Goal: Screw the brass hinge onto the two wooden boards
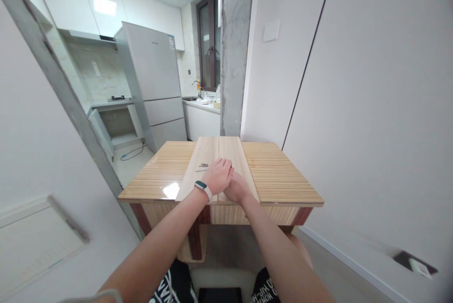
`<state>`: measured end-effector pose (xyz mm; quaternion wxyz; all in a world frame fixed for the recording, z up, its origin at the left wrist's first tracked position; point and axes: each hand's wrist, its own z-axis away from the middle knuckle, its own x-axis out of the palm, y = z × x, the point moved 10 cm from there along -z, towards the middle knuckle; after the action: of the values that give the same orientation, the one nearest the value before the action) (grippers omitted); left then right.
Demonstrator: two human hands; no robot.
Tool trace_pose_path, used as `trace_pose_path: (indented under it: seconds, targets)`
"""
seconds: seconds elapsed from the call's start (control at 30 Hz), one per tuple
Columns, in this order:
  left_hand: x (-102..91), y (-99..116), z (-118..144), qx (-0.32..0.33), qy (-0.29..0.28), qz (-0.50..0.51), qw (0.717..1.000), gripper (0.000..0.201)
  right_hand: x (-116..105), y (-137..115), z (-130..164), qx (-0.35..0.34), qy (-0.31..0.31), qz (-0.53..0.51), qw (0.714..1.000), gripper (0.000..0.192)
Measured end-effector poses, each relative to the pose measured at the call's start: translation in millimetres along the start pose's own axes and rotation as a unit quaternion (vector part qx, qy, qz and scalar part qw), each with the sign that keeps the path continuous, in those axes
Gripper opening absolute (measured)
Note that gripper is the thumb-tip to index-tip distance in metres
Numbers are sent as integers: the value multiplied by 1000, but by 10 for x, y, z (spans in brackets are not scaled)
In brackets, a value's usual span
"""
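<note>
2 pale wooden boards lie side by side along the middle of the table (283,178), their seam running straight away from the person. The left board (203,159) and the right board (235,156) reach from the near edge of the table to its far edge.

The left hand (217,175), with a wrist band (202,187), rests palm down across the seam, fingers loosely curled and pressing on the wood; it grips nothing that can be seen. The right hand (238,189) lies on the right board, touching the left hand. Whether its fingers close on anything I cannot tell, as the left hand covers them.

Judgement on handling: the boards look flat, stiff and smooth-faced, likely light enough for 2 hands but long, so they would swing wide if lifted by 1 end. The long outer edges offer the best hold; the faces look slippery.

A few small screws (202,167) lie loose on the left board just beyond the left hand and could roll if the board tips.

Room: a wall stands close on the right, a concrete pillar (235,48) just beyond the far edge. The left side has open floor.
</note>
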<state>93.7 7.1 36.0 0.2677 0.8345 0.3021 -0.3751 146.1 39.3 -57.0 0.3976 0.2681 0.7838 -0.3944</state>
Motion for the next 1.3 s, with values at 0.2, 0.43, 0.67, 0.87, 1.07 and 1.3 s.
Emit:
trace_pose_path:
  seconds: [0.2,0.43,0.67,0.87,1.07,1.3]
  targets:
    - [-195,-239,-67,-133,129,293,938,32,-158,277,-8,80,61,-107,989,52]
    - [-266,-584,-67,-215,190,387,876,36,-154,466,16,125,94,-171,973,55]
    - [-192,-661,-120,-229,200,401,864,29,-160,399,11,112,77,-136,981,50]
    - [-84,-661,-187,-226,182,387,875,30,-163,349,12,86,63,-96,990,48]
    - [-14,-708,-196,-235,184,416,859,28,-175,364,15,90,74,-99,988,50]
    - [-11,-648,-278,-215,140,420,871,35,-223,372,49,107,108,-167,974,54]
